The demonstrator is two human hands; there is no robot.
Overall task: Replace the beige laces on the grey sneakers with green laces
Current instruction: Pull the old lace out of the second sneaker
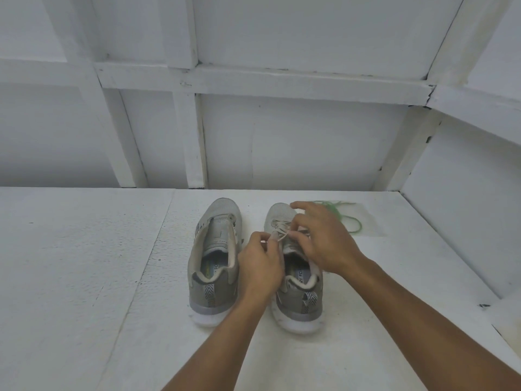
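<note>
Two grey sneakers stand side by side on the white surface, toes pointing away from me. The left sneaker (217,249) has no lace in it. The right sneaker (293,294) still carries a beige lace (277,227) across its upper eyelets. My left hand (260,266) pinches a strand of that lace at the shoe's left side. My right hand (324,238) hovers over the tongue, its fingers curled on the lace at the right side. Green laces (348,218) lie in a loose tangle behind my right hand, partly hidden by it.
The green laces rest on a clear plastic sheet (372,224) at the back right. A white framed wall (253,136) closes the back, and another white wall (462,210) runs along the right side. The white surface (84,263) stretches to the left.
</note>
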